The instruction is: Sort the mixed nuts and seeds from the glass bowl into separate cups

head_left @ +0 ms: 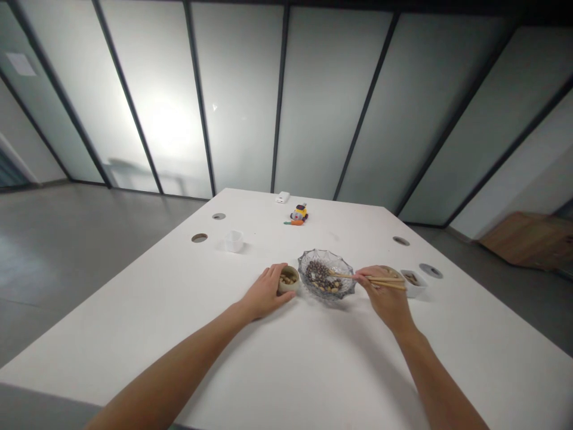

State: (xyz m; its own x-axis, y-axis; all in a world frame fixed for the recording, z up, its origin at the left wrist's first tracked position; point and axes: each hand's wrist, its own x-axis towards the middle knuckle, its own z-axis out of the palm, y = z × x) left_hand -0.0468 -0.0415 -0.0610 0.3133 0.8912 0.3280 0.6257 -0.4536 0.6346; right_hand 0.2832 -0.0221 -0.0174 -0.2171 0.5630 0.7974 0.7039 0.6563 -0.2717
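Observation:
My left hand (268, 291) is wrapped round a small pale cup (294, 287) that has light brown nut-like pieces in it. Just right of the cup stands a clear glass bowl (347, 263) with a scalloped rim. Dark round beads and yellowish pieces lie in the bowl. My right hand (384, 298) grips a pair of wooden chopsticks (373, 278), and their tips reach into the bowl among the pieces. Whether the tips pinch a piece is too small to tell. Behind my right hand is a round tan dish (388, 270), partly hidden by the fingers.
Right of my right hand stands a white container (416, 289) with brownish pieces. A translucent empty-looking box (234, 241) is at the left. Further back on the white table (286, 358) are a toy car (299, 212), an orange toy carrot (295, 223) and a white device (282, 197).

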